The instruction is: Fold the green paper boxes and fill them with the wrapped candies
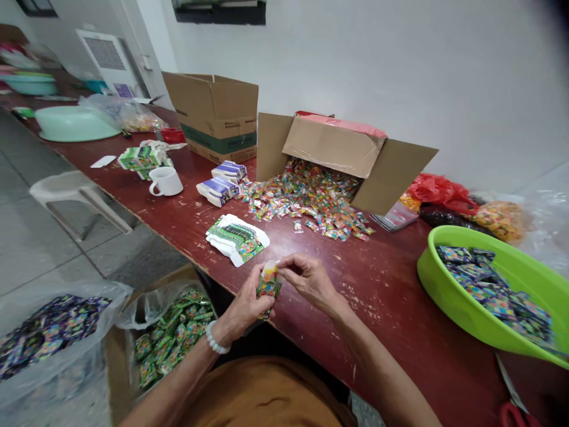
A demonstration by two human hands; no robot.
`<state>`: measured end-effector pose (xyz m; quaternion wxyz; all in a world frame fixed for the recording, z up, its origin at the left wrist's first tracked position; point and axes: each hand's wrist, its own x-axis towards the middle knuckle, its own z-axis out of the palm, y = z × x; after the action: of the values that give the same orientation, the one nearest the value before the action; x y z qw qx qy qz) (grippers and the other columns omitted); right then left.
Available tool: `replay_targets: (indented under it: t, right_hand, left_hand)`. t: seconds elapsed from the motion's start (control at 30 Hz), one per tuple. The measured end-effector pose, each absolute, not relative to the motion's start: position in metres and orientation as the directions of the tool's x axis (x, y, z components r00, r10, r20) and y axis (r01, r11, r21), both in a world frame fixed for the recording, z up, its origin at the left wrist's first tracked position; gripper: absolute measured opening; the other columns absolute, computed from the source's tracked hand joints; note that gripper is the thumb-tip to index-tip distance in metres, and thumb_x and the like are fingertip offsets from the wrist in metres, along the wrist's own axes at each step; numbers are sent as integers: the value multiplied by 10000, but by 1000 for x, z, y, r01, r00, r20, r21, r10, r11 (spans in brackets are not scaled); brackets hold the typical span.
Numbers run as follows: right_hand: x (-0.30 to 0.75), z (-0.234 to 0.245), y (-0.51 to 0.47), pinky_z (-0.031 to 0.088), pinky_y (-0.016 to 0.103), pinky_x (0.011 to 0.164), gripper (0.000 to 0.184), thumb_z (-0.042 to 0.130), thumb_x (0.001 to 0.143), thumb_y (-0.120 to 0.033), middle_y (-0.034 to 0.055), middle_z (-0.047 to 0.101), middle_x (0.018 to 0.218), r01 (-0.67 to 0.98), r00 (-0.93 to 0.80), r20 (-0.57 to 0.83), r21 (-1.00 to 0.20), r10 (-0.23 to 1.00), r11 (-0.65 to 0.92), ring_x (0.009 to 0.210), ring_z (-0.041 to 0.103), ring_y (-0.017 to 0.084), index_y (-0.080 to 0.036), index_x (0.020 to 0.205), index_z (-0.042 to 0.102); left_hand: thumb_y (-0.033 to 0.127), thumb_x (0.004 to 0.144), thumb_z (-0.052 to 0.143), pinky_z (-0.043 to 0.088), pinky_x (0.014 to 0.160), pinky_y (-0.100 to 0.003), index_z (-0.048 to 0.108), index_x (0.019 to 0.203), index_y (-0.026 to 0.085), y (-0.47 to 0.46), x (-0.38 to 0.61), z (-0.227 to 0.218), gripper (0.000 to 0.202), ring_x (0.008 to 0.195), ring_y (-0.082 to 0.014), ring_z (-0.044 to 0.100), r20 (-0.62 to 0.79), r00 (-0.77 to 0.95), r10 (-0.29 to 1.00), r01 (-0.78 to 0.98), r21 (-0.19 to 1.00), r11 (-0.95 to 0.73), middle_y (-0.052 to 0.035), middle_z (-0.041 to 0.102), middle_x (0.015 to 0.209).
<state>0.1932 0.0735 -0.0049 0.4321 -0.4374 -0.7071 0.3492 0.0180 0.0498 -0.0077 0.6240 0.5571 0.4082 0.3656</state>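
The left hand (pixel 246 306) hides the lower part of the small packet (pixel 269 283), and its print is too small to read. The green basin (pixel 447 308) runs off the right edge, where its dark packets (pixel 531 317) look blurry. The red scissors (pixel 511 415) are cut off at the bottom.

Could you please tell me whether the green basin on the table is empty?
No, the green basin holds a heap of dark printed packets.
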Motion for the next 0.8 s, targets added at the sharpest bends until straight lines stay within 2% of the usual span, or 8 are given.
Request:
replay_targets:
  t: [0.13,0.23,0.33,0.4,0.53,0.63,0.7,0.8]
  right_hand:
    - [192,-2,70,434,256,646,101,583,863,-203,23,602,760,449,-309,439,-715,844,536,685,553,143,-202,846,682]
    - [191,4,68,438,242,633,139,560,874,-166,31,583,836,453,-247,489,-705,837,546,688,534,131,-201,955,667]
    - [190,8,66,456,260,705,125,566,881,-166,44,566,892,433,-350,482,-677,803,595,789,550,149,-205,924,678]
    - [190,8,64,463,280,745,130,552,899,-177,47,559,893,413,-395,459,-685,796,600,829,553,161,-203,914,678]
    - [190,5,64,466,275,722,204,509,904,-136,39,540,880,395,-266,471,-743,841,541,790,543,151,-201,1018,664]
    - [193,3,64,468,299,794,275,518,848,-63,54,534,965,427,-344,453,-705,822,567,891,541,168,-220,996,688]
    - [194,1,63,461,316,845,287,515,831,-48,59,527,1021,408,-404,430,-705,807,580,957,537,175,-228,956,701]
    - [195,-4,63,463,298,800,213,530,862,-126,50,547,1006,332,-264,383,-826,885,457,899,551,159,-216,984,680]
  left_hand:
    - [132,677,529,422,771,-292,439,1186,154,51,19,-6,517,861,-196,531,-38,365,930,73,997,12,-25,553,912]
    - [142,689,520,418,782,-298,429,1201,146,52,20,-5,520,886,-208,532,-34,368,929,99,995,-3,-43,565,961]
    - [137,683,535,415,782,-286,458,1163,158,52,19,-5,487,911,-209,530,-22,347,938,88,996,-9,-32,564,943]
    - [146,690,542,415,771,-278,469,1149,168,53,19,-5,465,915,-208,532,-12,333,943,54,998,-6,-19,560,900]
    - [183,709,571,431,747,-271,470,1185,167,53,19,-5,487,903,-208,544,-21,322,947,9,1000,19,-11,569,863]
    - [166,698,608,445,755,-254,493,1181,169,51,22,-5,497,912,-198,556,-31,303,952,-3,999,34,-10,583,877]
    - [172,710,631,461,751,-245,514,1165,170,51,24,-7,470,894,-187,575,-48,295,954,-89,993,77,-11,592,886]
    - [347,824,600,501,617,-261,513,1183,166,52,26,-11,411,704,-172,606,-155,303,940,-303,920,249,-23,615,823]
